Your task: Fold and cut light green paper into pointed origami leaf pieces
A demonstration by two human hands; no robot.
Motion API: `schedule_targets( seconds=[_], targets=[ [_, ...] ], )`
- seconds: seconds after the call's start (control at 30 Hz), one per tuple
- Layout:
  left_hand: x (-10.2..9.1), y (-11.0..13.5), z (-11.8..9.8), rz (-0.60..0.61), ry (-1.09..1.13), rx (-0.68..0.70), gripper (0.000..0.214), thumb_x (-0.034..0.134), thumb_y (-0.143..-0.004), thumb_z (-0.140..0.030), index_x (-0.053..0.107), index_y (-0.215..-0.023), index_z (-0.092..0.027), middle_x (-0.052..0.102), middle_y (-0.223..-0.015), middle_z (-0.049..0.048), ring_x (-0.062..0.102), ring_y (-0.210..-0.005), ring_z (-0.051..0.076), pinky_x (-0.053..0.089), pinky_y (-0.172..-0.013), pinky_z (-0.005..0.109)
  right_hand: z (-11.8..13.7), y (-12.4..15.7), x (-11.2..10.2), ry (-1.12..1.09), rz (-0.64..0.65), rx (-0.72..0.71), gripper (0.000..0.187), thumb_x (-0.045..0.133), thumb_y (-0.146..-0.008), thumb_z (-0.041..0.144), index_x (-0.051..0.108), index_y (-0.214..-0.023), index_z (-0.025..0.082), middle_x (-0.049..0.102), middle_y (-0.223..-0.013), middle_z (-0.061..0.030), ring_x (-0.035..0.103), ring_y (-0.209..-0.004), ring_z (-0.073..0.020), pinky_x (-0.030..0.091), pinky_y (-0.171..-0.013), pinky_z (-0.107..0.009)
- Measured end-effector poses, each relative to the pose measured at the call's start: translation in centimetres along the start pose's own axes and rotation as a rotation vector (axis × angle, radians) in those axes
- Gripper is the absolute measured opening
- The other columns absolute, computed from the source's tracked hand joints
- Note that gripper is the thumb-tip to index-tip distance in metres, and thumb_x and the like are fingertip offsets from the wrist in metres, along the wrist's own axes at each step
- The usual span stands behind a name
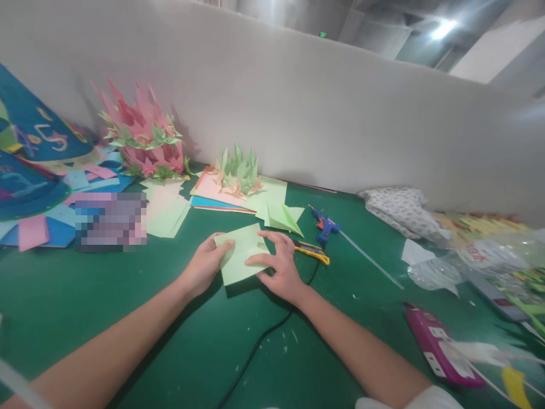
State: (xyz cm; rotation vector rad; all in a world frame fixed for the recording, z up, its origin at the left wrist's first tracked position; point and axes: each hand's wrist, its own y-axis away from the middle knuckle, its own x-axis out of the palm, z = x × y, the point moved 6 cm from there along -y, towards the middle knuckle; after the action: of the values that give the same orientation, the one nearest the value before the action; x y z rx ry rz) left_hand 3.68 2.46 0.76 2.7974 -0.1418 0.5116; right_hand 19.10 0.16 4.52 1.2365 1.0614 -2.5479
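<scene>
Between my hands is a light green sheet of paper (pixel 240 258), roughly square, raised a little above the green tabletop. My left hand (pixel 208 261) pinches its left edge, thumb on top. At the right edge, my right hand (pixel 279 264) grips it with fingers bent around the side and over the face. Just beyond my right hand lies a yellow utility knife (pixel 313 251). Folded green paper pieces (pixel 283 218) rest behind the sheet. A blue glue gun (pixel 326 224) with a long glue stick lies to the right of them.
At the back stand a green paper crown (pixel 238 170) on coloured sheets and a pink crown (pixel 145 133). Blue cone hats (pixel 42 122) are at left. A black cable (pixel 264 338) crosses the table. On the right are a purple power strip (pixel 438 343) and a plastic bottle (pixel 434 272).
</scene>
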Motion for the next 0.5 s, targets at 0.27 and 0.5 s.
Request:
schedule_targets(
  seconds=[0.27, 0.5],
  targets=[
    [0.29, 0.15, -0.08, -0.017, 0.117, -0.024, 0.028, 0.068, -0.066, -0.029, 0.047, -0.083, -0.02, 0.057, -0.069, -0.0049, 0.056, -0.06, 0.01, 0.044, -0.054, 0.019, -0.47, -0.1, -0.27, 0.008, -0.056, 0.05, 0.027, 0.062, -0.069, 0.011, 0.071, -0.081, 0.033, 0.043, -0.126, 0.0033, 0.036, -0.113, -0.0251, 0.028, -0.097, -0.044],
    [0.51, 0.34, -0.23, 0.003, 0.224, -0.048, 0.025, 0.066, -0.069, -0.02, 0.049, -0.087, -0.02, 0.058, -0.075, -0.0041, 0.058, -0.064, 0.009, 0.048, -0.057, 0.018, -0.54, -0.04, -0.24, -0.005, -0.06, 0.064, 0.026, 0.064, -0.069, 0.014, 0.07, -0.084, 0.034, 0.045, -0.125, 0.0029, 0.037, -0.112, -0.0259, 0.028, -0.097, -0.047]
  ],
)
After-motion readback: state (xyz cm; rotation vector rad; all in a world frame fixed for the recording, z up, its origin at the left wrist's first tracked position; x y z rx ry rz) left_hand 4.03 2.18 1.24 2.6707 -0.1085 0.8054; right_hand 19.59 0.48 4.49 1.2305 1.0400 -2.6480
